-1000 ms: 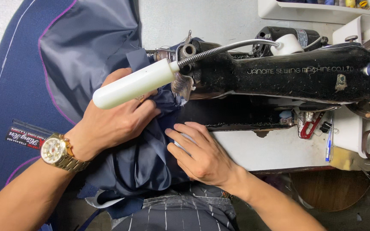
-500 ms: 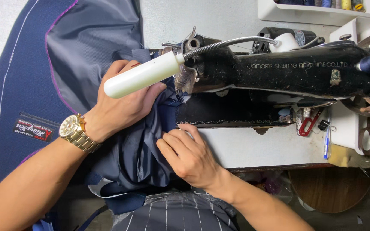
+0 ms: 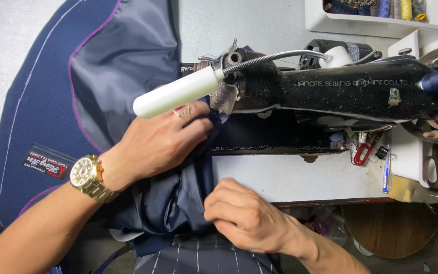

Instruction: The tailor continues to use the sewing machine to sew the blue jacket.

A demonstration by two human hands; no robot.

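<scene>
Our left hand (image 3: 160, 144) presses navy cloth (image 3: 173, 198) flat, fingers spread, beside the sewing machine (image 3: 340, 91); our right hand (image 3: 242, 213), fingers curled, pinches the cloth at the table (image 3: 280, 177) edge.

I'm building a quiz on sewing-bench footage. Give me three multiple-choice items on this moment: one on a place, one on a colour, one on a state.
1. Where does the left hand rest?
A. on the scissors
B. on the navy fabric beside the needle end of the sewing machine
C. on the thread tray

2. What colour is the wristwatch?
A. gold
B. black
C. red

3. How is the right hand placed?
A. lifted clear of the cloth
B. flat and open on the table
C. fingers curled, pinching the fabric at the table's near edge

Answers: 1 B, the hand presses the bunched cloth under the white lamp. 2 A, case and band are gold. 3 C, the knuckles are bent over the fabric fold.
</scene>
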